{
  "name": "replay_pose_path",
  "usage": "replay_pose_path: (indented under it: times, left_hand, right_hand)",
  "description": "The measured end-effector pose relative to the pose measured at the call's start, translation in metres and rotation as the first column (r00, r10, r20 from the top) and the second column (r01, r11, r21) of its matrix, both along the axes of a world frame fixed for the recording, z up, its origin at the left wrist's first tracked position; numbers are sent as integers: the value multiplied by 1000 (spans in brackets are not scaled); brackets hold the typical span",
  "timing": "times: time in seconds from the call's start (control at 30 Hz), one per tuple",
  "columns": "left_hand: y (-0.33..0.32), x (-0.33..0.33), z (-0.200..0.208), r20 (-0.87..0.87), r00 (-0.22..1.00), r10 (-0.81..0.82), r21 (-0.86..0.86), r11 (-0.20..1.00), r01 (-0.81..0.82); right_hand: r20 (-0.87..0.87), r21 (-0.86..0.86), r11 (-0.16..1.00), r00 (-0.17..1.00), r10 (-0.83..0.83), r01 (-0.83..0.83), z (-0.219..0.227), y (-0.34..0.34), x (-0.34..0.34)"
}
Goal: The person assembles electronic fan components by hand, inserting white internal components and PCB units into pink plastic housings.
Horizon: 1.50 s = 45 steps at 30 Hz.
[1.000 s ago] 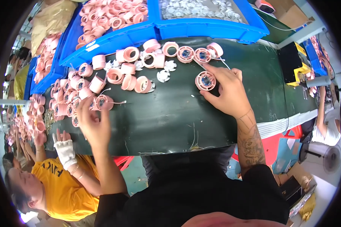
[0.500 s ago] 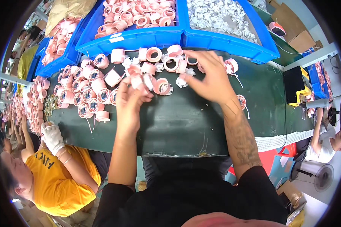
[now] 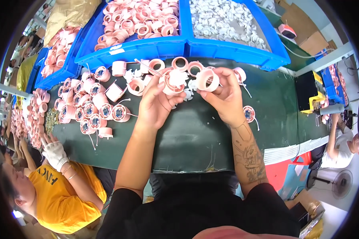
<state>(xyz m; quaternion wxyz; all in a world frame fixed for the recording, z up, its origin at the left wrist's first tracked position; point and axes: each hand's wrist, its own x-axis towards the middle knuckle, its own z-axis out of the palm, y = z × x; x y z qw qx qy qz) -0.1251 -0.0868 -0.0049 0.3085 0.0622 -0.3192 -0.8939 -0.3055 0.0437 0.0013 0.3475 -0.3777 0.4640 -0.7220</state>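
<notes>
My left hand [image 3: 155, 101] grips a pink round housing [image 3: 172, 88] with a white plastic piece [image 3: 177, 76] over its opening. Beside its fingers a pale wire [image 3: 148, 67] sticks out to the upper left. My right hand [image 3: 228, 97] pinches a hollow pink ring [image 3: 207, 80] by its right side, its open end turned toward me. Both parts are held above the table, a small gap between them. Just behind my hands lie loose pink rings [image 3: 180, 63] and white pieces [image 3: 188, 94]. Left of my left hand stands a cluster of pink housings with dark circuit boards and wires [image 3: 89, 110].
Blue bins along the back hold pink rings [image 3: 135, 43] and white pieces [image 3: 227, 24]. One wired pink housing [image 3: 249, 114] lies right on the green table [image 3: 187, 139]. A co-worker in a yellow shirt [image 3: 64, 195] and white glove [image 3: 55, 153] sits at left; a yellow-black machine [image 3: 310, 92] stands right.
My right hand has picked up a pink ring and come nearer my left. My left hand has moved right with its housing. A wired housing now shows clear at the cluster's right edge.
</notes>
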Motion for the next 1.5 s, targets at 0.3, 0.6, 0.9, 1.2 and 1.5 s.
replay_pose_path:
  times: [0.3,0.6,0.9,1.2,1.5]
  left_hand:
    - [9,-8,-22,-95,989,-115,159,979,129]
    - [8,-7,-10,-79,996,-41,137,989,51]
    - [8,-7,-9,78,996,44,-206,978,-27]
    - [19,-14,-4,293,929,225,-590,807,-9]
    - [21,72,52,272,540,797,-951,135,280]
  right_hand:
    - [214,-86,989,967,139,-123,-6,8,2]
    - [257,-95,988,956,145,-125,8,9,8]
    - [122,-52,991,984,127,-121,1,8,6]
    - [-237,-13,993,965,112,-118,-9,8,-4]
    - [-968,15,860,224,-116,511,37,43,-72]
